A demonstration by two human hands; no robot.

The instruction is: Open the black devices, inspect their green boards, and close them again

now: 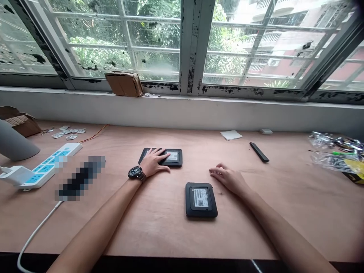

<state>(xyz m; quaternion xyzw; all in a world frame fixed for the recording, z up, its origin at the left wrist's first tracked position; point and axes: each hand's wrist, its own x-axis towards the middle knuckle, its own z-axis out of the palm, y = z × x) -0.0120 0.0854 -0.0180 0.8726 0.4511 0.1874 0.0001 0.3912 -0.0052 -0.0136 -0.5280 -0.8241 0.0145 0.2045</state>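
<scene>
My left hand (153, 162), with a black wristwatch (136, 174) on its wrist, lies flat across a black rounded device (174, 157) with a white label, on the pale wooden tabletop (264, 216). Its fingers cover the device's left half. Nearer me sits a second black device (201, 200), label facing up, touching neither hand. My right hand (229, 179) rests palm down on the wood, its fingertips just right of and above that nearer device. It holds nothing.
To the left lie a white-and-blue power strip (42, 167) with a white cable, and a pixelated dark object (81, 178). Right of the hands are a black bar (259, 151), a white paper square (231, 135), and plastic bags (335, 153). A window sill (182, 108) backs the table.
</scene>
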